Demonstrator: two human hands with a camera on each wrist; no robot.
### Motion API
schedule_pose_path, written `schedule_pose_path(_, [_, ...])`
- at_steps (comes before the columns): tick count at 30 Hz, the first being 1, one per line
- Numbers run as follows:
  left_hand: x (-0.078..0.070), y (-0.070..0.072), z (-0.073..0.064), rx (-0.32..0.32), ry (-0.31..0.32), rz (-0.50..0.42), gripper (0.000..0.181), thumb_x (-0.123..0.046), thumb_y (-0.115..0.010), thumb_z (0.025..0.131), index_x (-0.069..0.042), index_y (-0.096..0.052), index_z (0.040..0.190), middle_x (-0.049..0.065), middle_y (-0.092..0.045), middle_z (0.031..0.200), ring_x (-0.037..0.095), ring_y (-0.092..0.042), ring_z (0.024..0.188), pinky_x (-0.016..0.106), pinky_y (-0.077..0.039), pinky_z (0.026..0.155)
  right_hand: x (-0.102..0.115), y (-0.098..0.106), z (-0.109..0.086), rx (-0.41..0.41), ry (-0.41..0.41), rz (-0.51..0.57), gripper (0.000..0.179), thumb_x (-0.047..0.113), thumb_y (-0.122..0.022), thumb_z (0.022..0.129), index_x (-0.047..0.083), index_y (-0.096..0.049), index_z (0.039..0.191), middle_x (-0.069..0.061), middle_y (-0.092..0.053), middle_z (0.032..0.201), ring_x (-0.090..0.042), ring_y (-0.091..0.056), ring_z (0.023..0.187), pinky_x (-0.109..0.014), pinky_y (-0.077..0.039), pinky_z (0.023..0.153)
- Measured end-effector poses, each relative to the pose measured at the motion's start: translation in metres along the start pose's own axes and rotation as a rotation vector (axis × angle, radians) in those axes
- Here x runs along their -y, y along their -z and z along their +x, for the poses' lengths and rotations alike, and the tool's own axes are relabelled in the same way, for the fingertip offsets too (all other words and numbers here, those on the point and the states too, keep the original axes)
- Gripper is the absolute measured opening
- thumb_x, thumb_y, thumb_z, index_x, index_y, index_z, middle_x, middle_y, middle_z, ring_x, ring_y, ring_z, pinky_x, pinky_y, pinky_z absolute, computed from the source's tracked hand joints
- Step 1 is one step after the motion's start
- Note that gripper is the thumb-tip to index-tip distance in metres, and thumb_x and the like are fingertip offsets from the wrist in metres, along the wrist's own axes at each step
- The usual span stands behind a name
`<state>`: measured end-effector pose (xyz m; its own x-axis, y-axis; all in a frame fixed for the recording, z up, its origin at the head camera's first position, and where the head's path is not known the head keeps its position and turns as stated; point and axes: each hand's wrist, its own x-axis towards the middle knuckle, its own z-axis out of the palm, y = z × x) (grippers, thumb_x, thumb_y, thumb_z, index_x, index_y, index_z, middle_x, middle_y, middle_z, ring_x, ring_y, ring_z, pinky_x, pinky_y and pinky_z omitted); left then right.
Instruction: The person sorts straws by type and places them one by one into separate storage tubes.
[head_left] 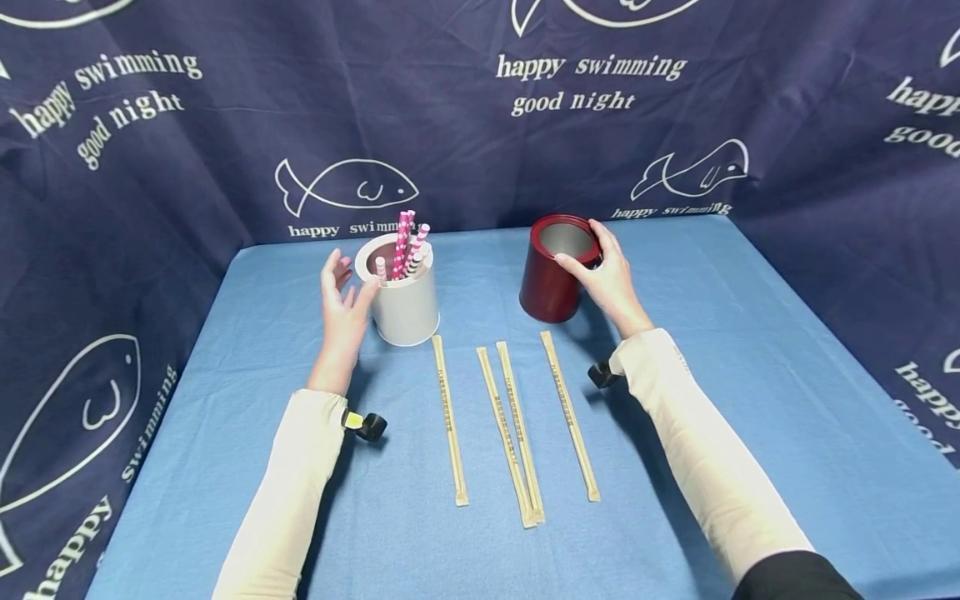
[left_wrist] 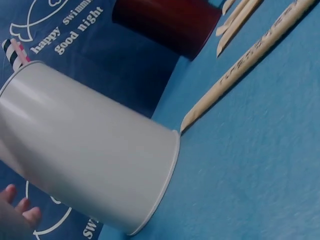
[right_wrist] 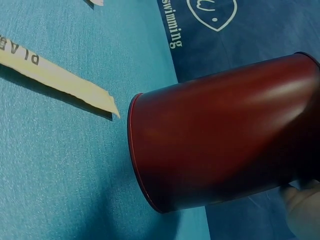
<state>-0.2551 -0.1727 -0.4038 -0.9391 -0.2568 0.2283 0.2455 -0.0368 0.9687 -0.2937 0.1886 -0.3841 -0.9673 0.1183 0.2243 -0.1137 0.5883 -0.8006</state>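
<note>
A white can (head_left: 405, 315) stands upright at the left of the blue table, holding several patterned paper straws (head_left: 402, 242) in pink, white and black. Beside its left rim is my left hand (head_left: 347, 308), thumb right at the can's near edge and fingers loosely bent apart from the wall. To the right, my right hand (head_left: 611, 283) grips the top of a dark red can (head_left: 550, 283), thumb at the near rim and fingers on the far right side. The can looks hollow inside. In the right wrist view its wall (right_wrist: 220, 135) fills the middle, with part of the hand low at the right.
Several paper-wrapped straws lie lengthwise between the arms: one near the white can (head_left: 450, 425), two close together in the middle (head_left: 517, 433), and another on the right (head_left: 572, 421). A dark blue printed cloth (head_left: 465, 167) rises behind the blue tabletop (head_left: 750, 375).
</note>
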Motion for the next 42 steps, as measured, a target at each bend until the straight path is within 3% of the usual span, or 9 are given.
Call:
schedule_pose_path(4, [0.0,0.0,-0.005,-0.122,0.013,-0.03,0.067,-0.007,-0.063,0.087,-0.004,-0.03,0.145,0.017,-0.038,0.143,0.026,-0.038,0.131,0.046,-0.025,0.118,0.0,0.0,-0.001,0.005,-0.008,0.015,0.084,0.04,-0.072,0.084,0.015,-0.03,0.152,-0.007,-0.03,0.158,-0.026,-0.034,0.141,-0.045,-0.033,0.115])
schedule_pose_path(11, [-0.002,-0.004,-0.019,-0.293,0.039,-0.084,0.048,-0.01,-0.061,0.09,-0.009,-0.039,0.132,0.004,-0.045,0.12,0.018,-0.046,0.11,0.028,-0.039,0.098,0.001,0.0,0.0,0.007,-0.01,0.02,0.084,0.04,-0.072,0.084,0.017,-0.029,0.153,-0.007,-0.03,0.158,-0.026,-0.033,0.141,-0.044,-0.032,0.116])
schedule_pose_path(15, [-0.004,-0.008,-0.03,-0.349,0.07,-0.089,0.035,-0.01,-0.06,0.092,-0.012,-0.042,0.121,0.001,-0.044,0.109,0.01,-0.043,0.096,0.021,-0.037,0.086,0.001,0.001,-0.001,0.012,-0.011,0.023,0.085,0.041,-0.072,0.084,0.017,-0.029,0.153,-0.007,-0.03,0.158,-0.026,-0.033,0.141,-0.044,-0.032,0.116])
schedule_pose_path(19, [-0.003,-0.013,-0.04,-0.352,0.173,-0.018,0.025,-0.007,-0.059,0.089,-0.014,-0.04,0.104,-0.002,-0.04,0.097,0.009,-0.04,0.087,0.02,-0.035,0.077,0.001,0.001,0.0,0.018,-0.005,0.022,0.085,0.042,-0.071,0.084,0.016,-0.029,0.153,-0.007,-0.03,0.158,-0.026,-0.034,0.141,-0.044,-0.032,0.116])
schedule_pose_path(24, [0.004,-0.02,-0.048,-0.163,0.333,0.208,0.022,-0.005,-0.055,0.084,-0.009,-0.041,0.101,-0.001,-0.041,0.09,0.007,-0.042,0.071,0.017,-0.036,0.061,0.001,0.0,0.001,0.017,-0.005,0.025,0.086,0.043,-0.071,0.084,0.016,-0.028,0.153,-0.007,-0.03,0.158,-0.026,-0.033,0.141,-0.045,-0.032,0.116])
schedule_pose_path(29, [0.01,-0.021,-0.05,0.148,0.412,0.394,0.018,-0.006,-0.055,0.085,0.0,-0.045,0.099,0.001,-0.052,0.075,0.006,-0.047,0.051,0.019,-0.043,0.048,0.0,0.0,0.001,0.02,-0.003,0.022,0.085,0.042,-0.071,0.084,0.016,-0.028,0.153,-0.007,-0.03,0.158,-0.026,-0.033,0.141,-0.045,-0.032,0.116])
schedule_pose_path(35, [0.014,-0.021,-0.05,0.571,0.468,0.631,0.018,-0.014,-0.059,0.09,-0.002,-0.046,0.092,0.001,-0.054,0.062,0.008,-0.054,0.052,0.024,-0.054,0.054,0.0,0.001,0.0,0.023,-0.006,0.026,0.086,0.042,-0.071,0.084,0.016,-0.028,0.153,-0.008,-0.029,0.158,-0.027,-0.033,0.141,-0.046,-0.033,0.115])
schedule_pose_path(38, [0.013,-0.024,-0.05,0.683,0.461,0.736,0.021,-0.019,-0.062,0.09,-0.002,-0.052,0.084,0.001,-0.053,0.062,0.009,-0.055,0.052,0.025,-0.055,0.055,0.0,0.001,0.0,0.02,-0.009,0.024,0.085,0.042,-0.071,0.084,0.017,-0.027,0.153,-0.008,-0.029,0.158,-0.027,-0.033,0.141,-0.047,-0.033,0.115])
schedule_pose_path(42, [0.009,-0.03,-0.05,0.759,0.468,0.834,0.029,-0.026,-0.066,0.089,-0.006,-0.058,0.068,-0.002,-0.054,0.057,0.008,-0.055,0.047,0.023,-0.053,0.052,0.0,0.001,0.0,0.022,-0.007,0.016,0.086,0.043,-0.07,0.084,0.017,-0.027,0.153,-0.008,-0.029,0.158,-0.027,-0.034,0.141,-0.046,-0.033,0.115])
